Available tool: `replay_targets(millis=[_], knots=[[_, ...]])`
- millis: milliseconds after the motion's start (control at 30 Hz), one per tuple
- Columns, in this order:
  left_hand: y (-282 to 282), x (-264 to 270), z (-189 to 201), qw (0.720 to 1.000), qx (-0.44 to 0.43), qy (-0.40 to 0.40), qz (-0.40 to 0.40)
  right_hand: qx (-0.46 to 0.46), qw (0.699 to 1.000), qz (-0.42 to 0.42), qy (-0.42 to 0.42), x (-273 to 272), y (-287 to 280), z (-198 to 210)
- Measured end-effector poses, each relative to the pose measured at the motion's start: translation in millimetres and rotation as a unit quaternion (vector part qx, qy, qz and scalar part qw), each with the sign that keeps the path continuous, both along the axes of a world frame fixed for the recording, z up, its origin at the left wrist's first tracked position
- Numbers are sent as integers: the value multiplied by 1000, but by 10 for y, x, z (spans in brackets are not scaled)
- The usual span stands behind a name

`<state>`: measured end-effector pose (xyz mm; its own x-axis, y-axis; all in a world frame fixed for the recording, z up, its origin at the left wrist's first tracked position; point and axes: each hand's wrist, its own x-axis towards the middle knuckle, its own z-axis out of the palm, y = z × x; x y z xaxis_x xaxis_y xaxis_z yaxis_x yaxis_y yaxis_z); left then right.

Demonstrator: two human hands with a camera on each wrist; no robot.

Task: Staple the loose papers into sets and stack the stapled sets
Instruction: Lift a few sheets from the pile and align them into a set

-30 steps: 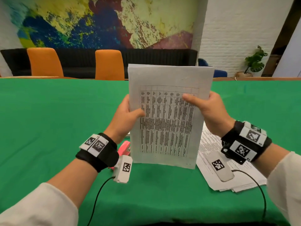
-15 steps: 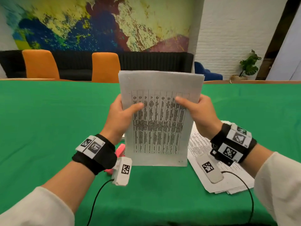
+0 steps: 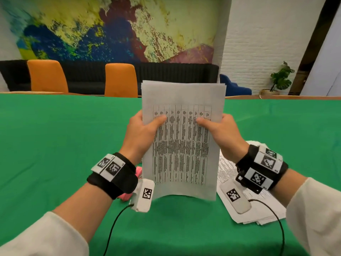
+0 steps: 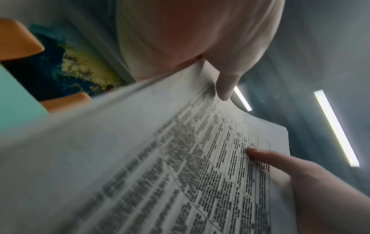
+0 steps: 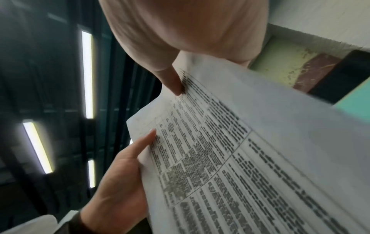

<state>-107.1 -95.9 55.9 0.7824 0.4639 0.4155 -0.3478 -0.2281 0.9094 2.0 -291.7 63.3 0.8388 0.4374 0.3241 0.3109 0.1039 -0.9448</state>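
Hands, left (image 3: 142, 133) and right (image 3: 221, 133), grip upright papers (image 3: 181, 145) by both side edges above the green surface (image 3: 55, 145).

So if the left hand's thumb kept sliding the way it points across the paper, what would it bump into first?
Probably the right hand's thumb. The left hand grips the sheets with its thumb pointing across the page, and only printed paper lies between the two thumbs. Depth looks level, though that is hard to judge.

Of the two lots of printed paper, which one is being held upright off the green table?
The white sheets printed with a table grid, gripped by the left hand and right hand. The other pile of printed papers lies flat at right.
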Motion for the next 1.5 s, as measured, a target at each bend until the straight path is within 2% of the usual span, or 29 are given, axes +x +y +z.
replay_targets(millis=[167, 367, 567, 667, 800, 1033, 1167, 1300, 1400, 1500], knots=[[68, 50, 194, 999, -3, -52, 6, 63, 997, 2, -41, 0, -9, 222], [157, 31, -76, 1000, -18, -10, -10, 85, 996, -6, -34, 70, -68, 96], [137, 148, 99, 999, -10, -34, 23, 102, 994, -18, -21, 138, -25, 183], [162, 151, 27, 999, 9, -22, 44, 93, 995, -18, -17, 149, -26, 146], [82, 81, -238, 1000, 2, 21, 5, 71, 997, -5, 2, 109, -26, -14], [59, 131, -87, 998, -48, -29, 10, 105, 994, -17, 3, 123, -28, 83], [93, 101, -214, 1000, -23, -7, 10, 79, 997, -21, 16, 139, -44, -47], [143, 85, -139, 1000, -3, -12, 5, 63, 998, -6, 18, 117, -21, -121], [155, 118, -24, 999, -22, -42, 4, 69, 998, -3, -7, 101, -4, -25], [136, 118, -78, 997, -36, -66, 17, 57, 998, -4, -29, 103, -6, 9]])
